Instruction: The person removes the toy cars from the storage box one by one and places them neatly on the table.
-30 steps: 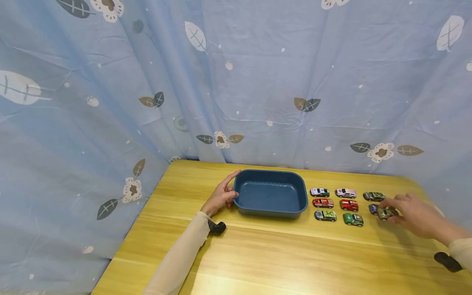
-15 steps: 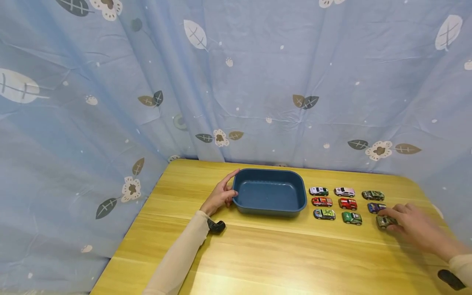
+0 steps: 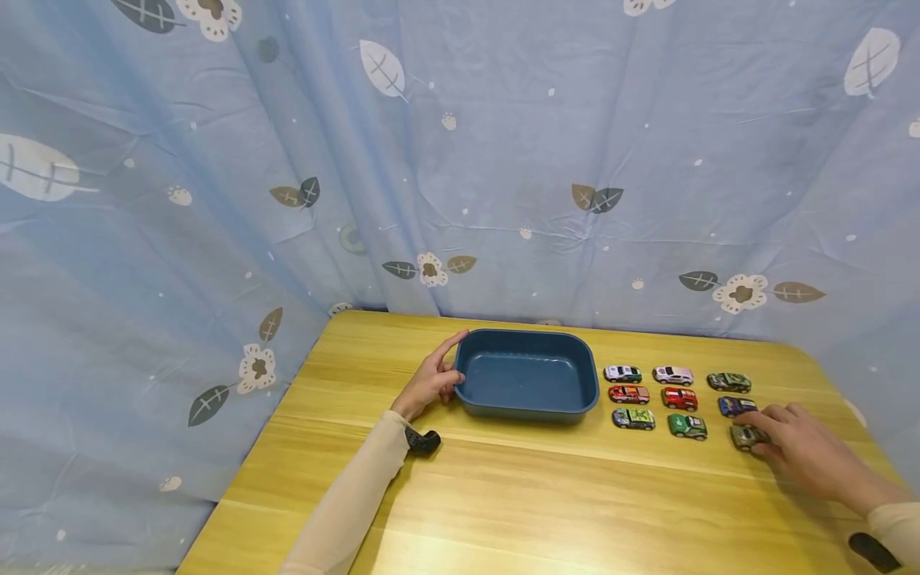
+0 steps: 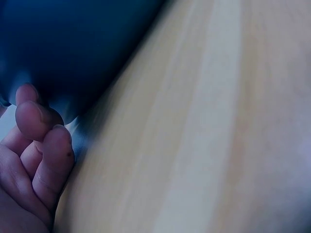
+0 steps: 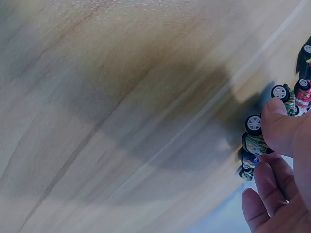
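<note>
A dark blue tray (image 3: 527, 409) stands on the yellow wooden table (image 3: 546, 495). My left hand (image 3: 435, 382) rests against its left wall, index finger straight along the rim; in the left wrist view the fingers (image 4: 43, 145) lie beside the tray (image 4: 73, 48). Right of the tray stand several toy cars in rows, among them a red one (image 3: 679, 398) and a purple one (image 3: 735, 406). My right hand (image 3: 763, 431) pinches an olive camouflage car (image 3: 743, 436) on the table at the near right end of the rows. In the right wrist view the thumb (image 5: 279, 127) presses that car (image 5: 254, 141).
A blue leaf-printed curtain (image 3: 460, 160) hangs close behind and to the left of the table. The table's right edge (image 3: 873, 447) runs near my right hand. Black wrist straps (image 3: 422, 442) sit on both forearms. Bare wood stretches in front of the tray and cars.
My right hand has drawn the olive car toward me, from beside the purple car to a spot in front of it, uncovering the purple car. The left hand has stayed put.
</note>
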`<state>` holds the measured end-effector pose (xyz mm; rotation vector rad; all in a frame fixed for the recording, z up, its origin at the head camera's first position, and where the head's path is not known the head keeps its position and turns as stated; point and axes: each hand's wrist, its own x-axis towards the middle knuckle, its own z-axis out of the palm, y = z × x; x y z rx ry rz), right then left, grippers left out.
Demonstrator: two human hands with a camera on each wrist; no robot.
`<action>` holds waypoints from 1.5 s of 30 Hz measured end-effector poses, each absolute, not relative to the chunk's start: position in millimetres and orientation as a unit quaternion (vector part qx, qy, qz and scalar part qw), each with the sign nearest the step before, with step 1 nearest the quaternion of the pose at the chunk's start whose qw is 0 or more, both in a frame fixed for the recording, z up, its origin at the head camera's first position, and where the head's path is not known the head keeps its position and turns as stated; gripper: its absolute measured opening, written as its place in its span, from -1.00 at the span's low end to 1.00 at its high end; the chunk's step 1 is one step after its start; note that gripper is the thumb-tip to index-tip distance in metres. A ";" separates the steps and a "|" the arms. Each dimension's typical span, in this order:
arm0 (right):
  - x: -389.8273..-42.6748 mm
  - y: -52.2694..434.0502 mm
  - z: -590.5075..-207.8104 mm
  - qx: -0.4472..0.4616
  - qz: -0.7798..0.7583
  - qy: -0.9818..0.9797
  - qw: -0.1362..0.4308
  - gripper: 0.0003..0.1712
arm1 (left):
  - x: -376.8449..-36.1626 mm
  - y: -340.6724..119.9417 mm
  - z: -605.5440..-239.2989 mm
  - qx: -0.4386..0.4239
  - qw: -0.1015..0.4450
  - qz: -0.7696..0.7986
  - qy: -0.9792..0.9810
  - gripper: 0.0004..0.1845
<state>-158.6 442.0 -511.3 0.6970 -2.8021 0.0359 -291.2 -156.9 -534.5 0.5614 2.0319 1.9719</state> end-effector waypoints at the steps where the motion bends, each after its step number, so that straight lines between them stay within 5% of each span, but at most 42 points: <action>1: -159.0 441.7 -511.6 0.239 0.013 -0.962 0.127 -0.45 | -291.2 -157.1 -534.3 0.193 0.126 0.678 0.698 -0.05; 11: -160.5 437.3 -512.2 0.205 0.031 -0.975 0.076 -0.50 | -292.4 -157.8 -535.9 0.191 0.121 0.667 0.710 -0.04; 45: -155.5 435.7 -514.0 0.212 0.014 -0.969 0.123 -0.38 | -292.5 -158.0 -536.7 0.197 0.112 0.654 0.722 -0.04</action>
